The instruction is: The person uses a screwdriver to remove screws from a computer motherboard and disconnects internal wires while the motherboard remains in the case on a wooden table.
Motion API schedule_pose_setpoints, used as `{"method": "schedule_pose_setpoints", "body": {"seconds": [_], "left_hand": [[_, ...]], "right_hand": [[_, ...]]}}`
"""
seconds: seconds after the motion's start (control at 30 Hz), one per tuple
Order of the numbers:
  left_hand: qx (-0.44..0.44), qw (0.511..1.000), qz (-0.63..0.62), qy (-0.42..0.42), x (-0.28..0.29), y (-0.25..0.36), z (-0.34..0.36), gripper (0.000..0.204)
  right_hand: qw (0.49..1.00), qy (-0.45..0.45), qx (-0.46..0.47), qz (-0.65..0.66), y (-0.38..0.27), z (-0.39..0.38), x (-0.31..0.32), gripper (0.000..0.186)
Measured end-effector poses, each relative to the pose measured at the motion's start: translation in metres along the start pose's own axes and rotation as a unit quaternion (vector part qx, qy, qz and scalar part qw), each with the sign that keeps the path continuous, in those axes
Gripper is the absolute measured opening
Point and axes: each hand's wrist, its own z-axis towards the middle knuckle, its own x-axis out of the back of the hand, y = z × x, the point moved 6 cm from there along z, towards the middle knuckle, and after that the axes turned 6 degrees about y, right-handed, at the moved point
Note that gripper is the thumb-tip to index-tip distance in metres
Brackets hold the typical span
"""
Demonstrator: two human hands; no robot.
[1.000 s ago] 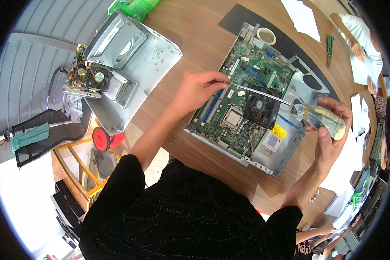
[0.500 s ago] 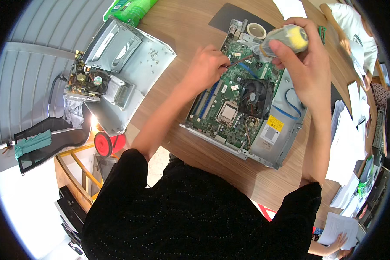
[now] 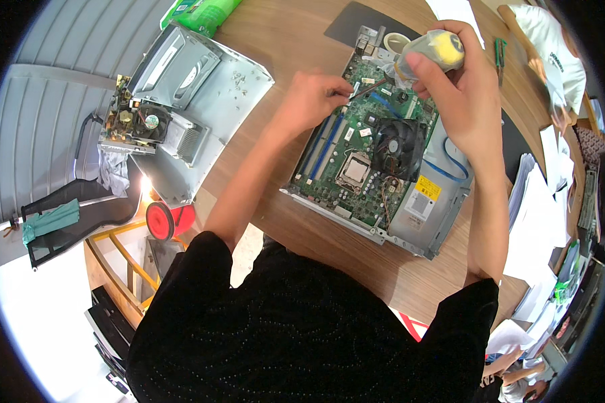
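Note:
My right hand (image 3: 460, 87) grips a screwdriver (image 3: 448, 48) whose yellow and black handle is wrapped in a clear plastic bag. Its thin shaft slants down to the left, over the green motherboard (image 3: 329, 171). My left hand (image 3: 312, 101) is closed in a pinch at the shaft's tip, above the board's upper left part. What those fingertips hold is too small to make out. The board sits in an open metal chassis (image 3: 413, 225). On it are a black fan (image 3: 396, 148), a bare processor (image 3: 354, 171) in its socket, and memory slots (image 3: 324, 151). A blue cable (image 3: 450, 176) loops at the right.
An opened computer case (image 3: 239, 101) with loose screws and a power supply stands on the left. Beyond the chassis are a tape roll (image 3: 396, 42) and a green-handled tool (image 3: 500, 52). Papers (image 3: 534, 215) cover the right; another person (image 3: 547, 50) is at far right.
My right hand and the screwdriver have shifted slightly left and up. My left fingers have moved a little left, showing more of the board. Papers and hands at lower right have moved.

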Motion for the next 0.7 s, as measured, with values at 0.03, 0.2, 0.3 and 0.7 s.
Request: {"method": "schedule_pose_setpoints", "body": {"seconds": [0.03,0.2,0.3,0.7], "left_hand": [[0.0,1.0,0.0,0.001,0.001,0.002,0.001,0.018],[-0.05,0.997,0.059,-0.029,0.0,0.01,0.007,0.016],[-0.046,0.998,0.035,-0.024,0.0,0.003,0.008,0.016],[-0.103,0.994,0.044,-0.001,0.004,0.005,0.002,0.014]], "right_hand": [[1.0,-0.001,0.001,0.0,0.0,0.001,-0.001,0.036],[0.999,0.009,0.012,-0.04,-0.005,0.003,-0.005,0.036],[0.999,0.003,0.031,-0.044,-0.01,0.003,-0.009,0.036],[0.993,0.002,0.08,-0.083,-0.017,0.005,-0.018,0.037]]}}
